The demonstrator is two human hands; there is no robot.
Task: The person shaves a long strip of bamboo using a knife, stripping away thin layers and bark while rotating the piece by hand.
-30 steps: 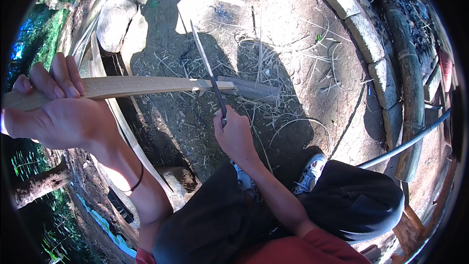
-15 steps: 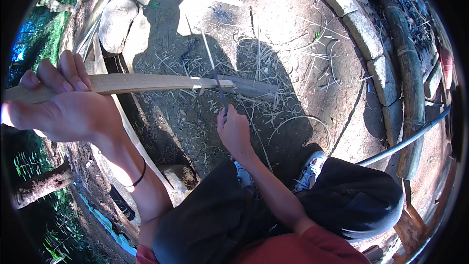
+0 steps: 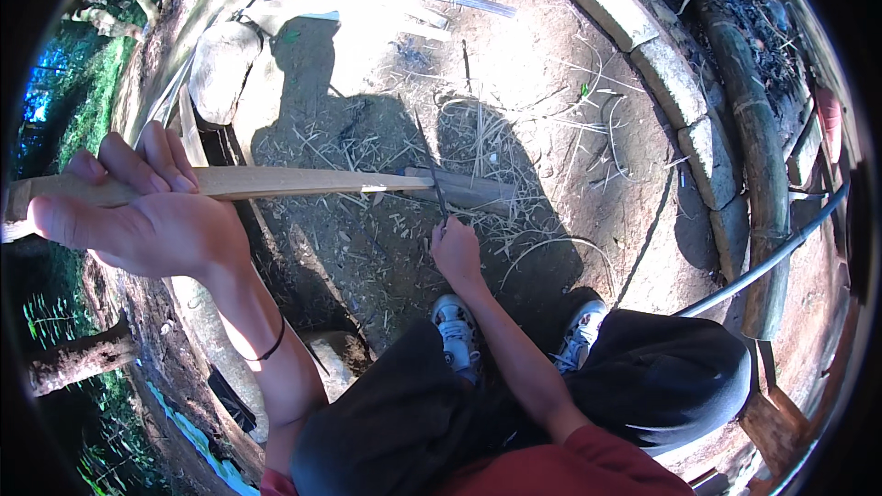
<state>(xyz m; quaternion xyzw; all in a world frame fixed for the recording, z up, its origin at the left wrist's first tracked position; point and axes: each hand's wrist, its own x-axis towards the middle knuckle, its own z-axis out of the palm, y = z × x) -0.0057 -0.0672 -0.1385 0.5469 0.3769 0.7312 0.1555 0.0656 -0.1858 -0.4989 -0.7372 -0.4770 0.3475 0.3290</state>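
A long, pale strip of split wood or bamboo runs from the left edge toward the middle of the view. My left hand is closed around its near part, fingers over the top and thumb below. At its tapered far end, the strip meets a weathered wooden block on the ground. My right hand grips a knife by its handle, which the fingers mostly hide. The thin dark blade points away from me and crosses the strip's tip beside the block.
Shavings and thin peeled strips litter the shaded dirt. A large pale stone stands at the far left. Stone edging curves along the right, beside a thick bamboo pole and a blue-grey pipe. My shoes are close below the knife.
The knife and my right hand have shifted right and slightly nearer me, to the strip's tip. My left hand and the strip have moved a little right and nearer; the whole view has shifted slightly.
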